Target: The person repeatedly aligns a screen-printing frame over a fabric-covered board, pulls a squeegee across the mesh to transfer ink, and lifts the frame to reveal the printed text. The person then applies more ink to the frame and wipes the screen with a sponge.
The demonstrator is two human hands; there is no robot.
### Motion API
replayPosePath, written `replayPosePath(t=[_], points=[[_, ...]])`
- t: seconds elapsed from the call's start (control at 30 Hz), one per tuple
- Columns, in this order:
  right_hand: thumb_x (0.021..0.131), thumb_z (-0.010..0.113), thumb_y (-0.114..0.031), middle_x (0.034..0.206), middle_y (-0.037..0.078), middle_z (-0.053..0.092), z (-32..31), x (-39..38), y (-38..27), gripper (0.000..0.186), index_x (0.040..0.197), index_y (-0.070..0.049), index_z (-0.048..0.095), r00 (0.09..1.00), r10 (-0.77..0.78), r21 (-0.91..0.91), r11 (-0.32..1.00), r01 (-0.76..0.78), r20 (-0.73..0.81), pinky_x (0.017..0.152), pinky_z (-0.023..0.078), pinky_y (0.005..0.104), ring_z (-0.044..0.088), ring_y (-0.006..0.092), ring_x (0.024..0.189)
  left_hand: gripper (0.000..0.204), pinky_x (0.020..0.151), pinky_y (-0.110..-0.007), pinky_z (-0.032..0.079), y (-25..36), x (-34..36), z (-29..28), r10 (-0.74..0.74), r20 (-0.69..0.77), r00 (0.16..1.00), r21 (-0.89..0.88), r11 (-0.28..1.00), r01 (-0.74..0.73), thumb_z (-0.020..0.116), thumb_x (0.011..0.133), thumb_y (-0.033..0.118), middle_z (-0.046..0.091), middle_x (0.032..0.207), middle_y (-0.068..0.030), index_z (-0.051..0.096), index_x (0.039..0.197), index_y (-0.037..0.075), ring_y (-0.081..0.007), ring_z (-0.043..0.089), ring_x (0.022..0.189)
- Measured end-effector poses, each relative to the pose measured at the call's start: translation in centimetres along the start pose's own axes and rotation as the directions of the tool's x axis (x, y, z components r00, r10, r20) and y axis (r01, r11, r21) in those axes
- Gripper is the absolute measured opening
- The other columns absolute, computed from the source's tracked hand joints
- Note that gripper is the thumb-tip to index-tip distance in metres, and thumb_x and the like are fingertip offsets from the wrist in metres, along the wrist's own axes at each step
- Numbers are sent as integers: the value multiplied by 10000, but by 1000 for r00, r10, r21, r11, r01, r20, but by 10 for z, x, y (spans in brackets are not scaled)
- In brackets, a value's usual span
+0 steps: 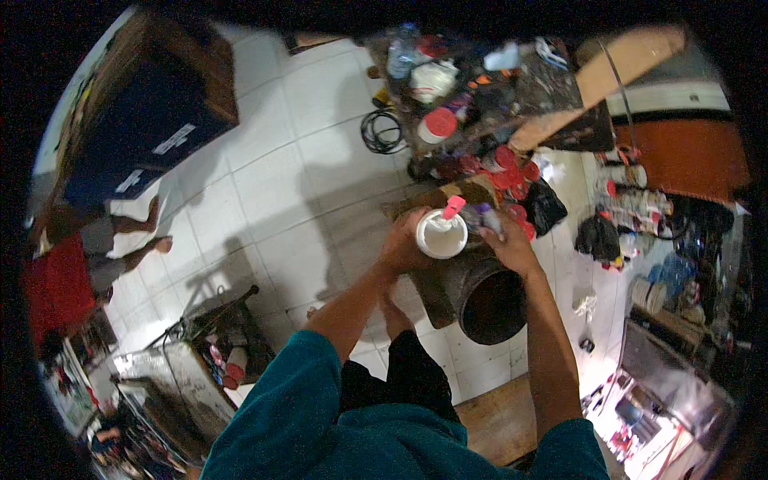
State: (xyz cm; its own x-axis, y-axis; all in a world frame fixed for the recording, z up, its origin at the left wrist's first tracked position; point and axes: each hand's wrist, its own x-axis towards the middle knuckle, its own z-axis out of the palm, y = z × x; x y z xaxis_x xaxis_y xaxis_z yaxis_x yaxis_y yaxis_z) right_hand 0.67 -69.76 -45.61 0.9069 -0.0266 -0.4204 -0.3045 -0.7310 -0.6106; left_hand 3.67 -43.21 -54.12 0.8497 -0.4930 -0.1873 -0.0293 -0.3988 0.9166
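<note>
My left hand [402, 242] is wrapped round the side of a white round tub [422, 244], held upright in front of me. Pale, whitish stuff lies inside it, and a tool with a flat pinkish-red handle [454, 206] sticks up from its far rim. Just right of the tub, my right hand [509, 242] is closed on a small clear bottle-like thing with a purple part [483, 210]. Motion blurs it, so its exact kind is unclear. Below my right hand stands a dark, round, bucket-like container [491, 302], its mouth facing up.
A cluttered worktable [552, 100] stands ahead, bearing a red-lidded tub [438, 126] and a plastic bottle [403, 50]. Several red-lidded containers and a black bag [546, 208] sit below it. Coiled black cable [383, 132] lies on white floor tiles. Another person's leg [144, 248] shows at left.
</note>
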Motion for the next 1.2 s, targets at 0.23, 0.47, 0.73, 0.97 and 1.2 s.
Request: replayPosePath(t=[0.23, 0.47, 0.73, 0.97, 1.2], points=[[921, 741, -366, 1464, 246, 538, -25, -23, -49, 684, 1465, -29, 501, 874, -430, -344, 875, 342, -225, 1160, 360, 528, 462, 447, 1377, 1047, 1169, -491, 369, 46, -156, -115, -103, -136, 985, -97, 991, 90, 949, 633, 410, 514, 1457, -178, 450, 1501, 104, -380, 477, 1364], [920, 728, -192, 1271, 197, 642, 48, -5, -192, 434, 1307, -26, 623, 890, -419, -217, 899, 379, -182, 1080, 428, 486, 575, 399, 1208, 1071, 1141, -430, 414, 95, -359, -253, -302, -595, 745, -423, 906, 29, 986, 585, 266, 576, 1414, -138, 430, 1475, 49, -272, 547, 1335], [918, 748, -253, 1308, 190, 613, 241, 20, -441, 442, 1311, -83, 638, 579, -543, -140, 644, 752, 608, 982, 514, 421, 626, 354, 1143, 1093, 1154, -407, 395, 96, -530, -376, -293, -908, 300, -348, 925, -152, 981, 536, 155, 569, 1412, -104, 419, 1467, 49, -251, 530, 1340], [945, 719, -339, 1314, 126, 635, 355, -9, -725, 484, 1340, -80, 612, 165, -650, 198, 448, 872, 742, 856, 544, 384, 668, 273, 1060, 1088, 1142, -408, 403, 71, -588, -429, -245, -969, 19, -245, 969, 10, 977, 539, 188, 557, 1371, -116, 426, 1467, 49, -259, 540, 1306], [963, 710, -299, 1185, 121, 720, 480, -6, -890, 422, 1291, -39, 651, -189, -530, 416, 349, 840, 827, 881, 541, 352, 684, 221, 1057, 1165, 1138, -414, 407, 30, -572, -466, -310, -891, -332, -301, 950, -78, 1010, 569, 266, 567, 1388, -117, 360, 1509, 38, -253, 542, 1319]])
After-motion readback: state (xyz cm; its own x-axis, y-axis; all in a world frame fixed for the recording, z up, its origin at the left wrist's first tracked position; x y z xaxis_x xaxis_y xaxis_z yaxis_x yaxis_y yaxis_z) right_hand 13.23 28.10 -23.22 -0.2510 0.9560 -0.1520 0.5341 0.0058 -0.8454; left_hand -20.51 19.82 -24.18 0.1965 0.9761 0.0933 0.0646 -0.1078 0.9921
